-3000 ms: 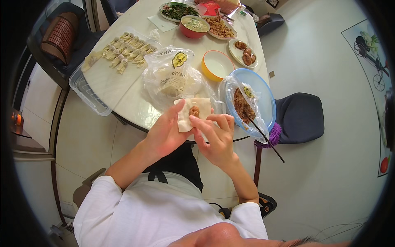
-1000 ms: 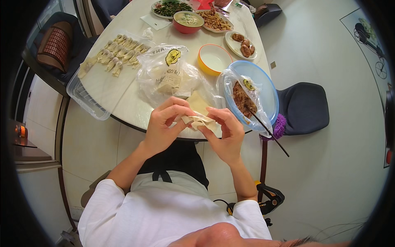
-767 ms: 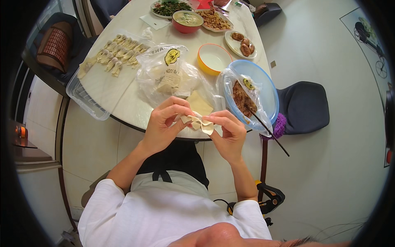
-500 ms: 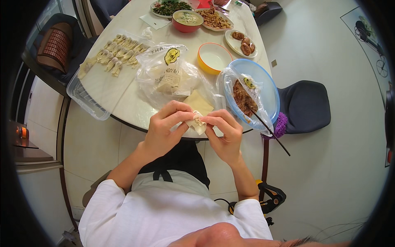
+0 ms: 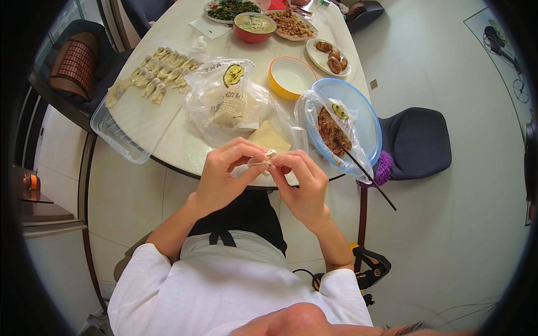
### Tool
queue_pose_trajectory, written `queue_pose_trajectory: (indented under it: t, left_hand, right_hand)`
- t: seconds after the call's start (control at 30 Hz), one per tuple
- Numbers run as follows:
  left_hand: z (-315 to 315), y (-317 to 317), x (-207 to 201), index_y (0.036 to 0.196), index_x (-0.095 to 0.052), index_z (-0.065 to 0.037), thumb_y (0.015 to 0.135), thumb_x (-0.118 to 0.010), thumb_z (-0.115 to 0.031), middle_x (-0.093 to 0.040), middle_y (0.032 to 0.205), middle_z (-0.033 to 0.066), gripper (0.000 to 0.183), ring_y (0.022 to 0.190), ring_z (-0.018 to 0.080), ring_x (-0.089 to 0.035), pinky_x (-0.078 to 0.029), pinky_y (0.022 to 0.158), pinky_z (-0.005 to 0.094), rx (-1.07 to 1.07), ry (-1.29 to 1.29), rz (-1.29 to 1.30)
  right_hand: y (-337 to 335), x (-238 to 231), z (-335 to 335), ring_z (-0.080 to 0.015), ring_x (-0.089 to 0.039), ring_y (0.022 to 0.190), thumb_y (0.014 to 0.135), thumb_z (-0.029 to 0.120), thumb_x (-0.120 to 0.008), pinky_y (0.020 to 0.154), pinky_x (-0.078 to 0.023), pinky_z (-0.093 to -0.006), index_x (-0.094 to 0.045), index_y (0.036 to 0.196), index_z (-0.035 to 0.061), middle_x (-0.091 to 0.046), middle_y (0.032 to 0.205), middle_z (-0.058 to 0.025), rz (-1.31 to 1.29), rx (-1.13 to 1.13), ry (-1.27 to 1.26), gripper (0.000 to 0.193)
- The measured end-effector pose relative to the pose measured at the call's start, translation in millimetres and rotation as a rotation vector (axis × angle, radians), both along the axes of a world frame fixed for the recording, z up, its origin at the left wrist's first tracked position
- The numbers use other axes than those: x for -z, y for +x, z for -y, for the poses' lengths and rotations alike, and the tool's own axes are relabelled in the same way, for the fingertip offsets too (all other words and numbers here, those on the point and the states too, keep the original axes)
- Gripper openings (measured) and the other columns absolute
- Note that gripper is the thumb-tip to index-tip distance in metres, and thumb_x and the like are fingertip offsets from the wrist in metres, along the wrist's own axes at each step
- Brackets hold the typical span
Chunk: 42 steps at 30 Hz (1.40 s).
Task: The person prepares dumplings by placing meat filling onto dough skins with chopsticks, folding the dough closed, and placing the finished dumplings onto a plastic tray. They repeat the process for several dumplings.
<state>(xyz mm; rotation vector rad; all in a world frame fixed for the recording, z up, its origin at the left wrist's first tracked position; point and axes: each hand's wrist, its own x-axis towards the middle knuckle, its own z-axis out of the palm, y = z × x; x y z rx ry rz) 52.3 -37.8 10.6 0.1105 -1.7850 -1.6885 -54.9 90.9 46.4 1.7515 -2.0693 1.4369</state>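
Note:
Both hands meet above the near table edge around a small folded wonton. My left hand pinches its left side between thumb and fingers. From the other side, my right hand pinches it, fingertips almost touching the left ones, so much of the wonton is hidden. Just beyond lies a stack of square wrappers, next to a printed plastic bag. To the right, a bag of brown meat filling sits in a blue basin, with dark chopsticks sticking out toward me.
Rows of finished wontons rest on a clear sheet at the left, by a clear plastic tray. A yellow-orange bowl, a red soup bowl and plates of food stand farther back. A dark chair is at the right.
The wonton has turned and closed up between my fingertips, its flared edge now less visible. My right hand has shifted slightly left, closer to the left one.

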Motion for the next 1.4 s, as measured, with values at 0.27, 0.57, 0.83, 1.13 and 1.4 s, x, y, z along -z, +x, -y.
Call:
queue_pose_trajectory:
  t: [0.27, 0.57, 0.83, 1.13, 1.4]
  left_hand:
    - [4, -3, 2, 0.098, -0.064, 0.003, 0.083, -0.065, 0.004, -0.063, 0.096, 0.0068, 0.014, 0.090, 0.0111, -0.062, -0.053, 0.079, 0.0241, 0.008, 0.392, -0.044]
    - [10, 0, 4, 0.100, -0.063, 0.003, 0.083, -0.065, 0.003, -0.062, 0.095, 0.0061, 0.017, 0.091, 0.0106, -0.060, -0.053, 0.079, 0.0238, 0.104, 0.355, -0.016]
    - [9, 5, -12, 0.108, -0.059, 0.000, 0.078, -0.065, 0.007, -0.053, 0.113, 0.0066, 0.031, 0.105, 0.0148, -0.056, -0.054, 0.084, 0.0273, 0.168, 0.172, 0.093]
    - [10, 3, -6, 0.097, -0.064, -0.002, 0.078, -0.067, 0.006, -0.059, 0.103, 0.0059, 0.021, 0.094, 0.0129, -0.061, -0.057, 0.078, 0.0235, 0.065, -0.006, 0.010]
    - [11, 4, -6, 0.092, -0.066, 0.000, 0.079, -0.066, 0.007, -0.061, 0.100, 0.0073, 0.015, 0.090, 0.0122, -0.061, -0.056, 0.077, 0.0244, 0.113, 0.147, 0.046]
  right_hand:
    - [-5, -8, -1, -0.0181, -0.060, 0.076, 0.074, 0.003, -0.074, 0.066, -0.051, -0.0294, -0.060, 0.116, 0.0033, -0.056, 0.107, -0.0122, 0.107, -0.025, 0.051, 0.045]
    - [-6, -1, 5, -0.0172, -0.061, 0.075, 0.074, -0.001, -0.072, 0.068, -0.051, -0.0278, -0.063, 0.111, 0.0017, -0.060, 0.101, -0.0114, 0.166, -0.099, 0.020, 0.039]
    - [-15, 4, 4, -0.0115, -0.059, 0.081, 0.078, -0.004, -0.069, 0.073, -0.050, -0.0242, -0.062, 0.109, -0.0030, -0.060, 0.101, -0.0080, 0.558, -0.139, 0.060, 0.032]
    - [-19, 3, 2, -0.0105, -0.057, 0.084, 0.079, -0.005, -0.067, 0.075, -0.050, -0.0232, -0.062, 0.110, -0.0032, -0.058, 0.097, -0.0062, 0.674, -0.207, 0.115, 0.031]
    - [-18, 2, -1, -0.0105, -0.058, 0.084, 0.080, -0.005, -0.066, 0.076, -0.050, -0.0235, -0.060, 0.114, -0.0028, -0.059, 0.099, -0.0066, 0.664, -0.227, 0.165, 0.035]
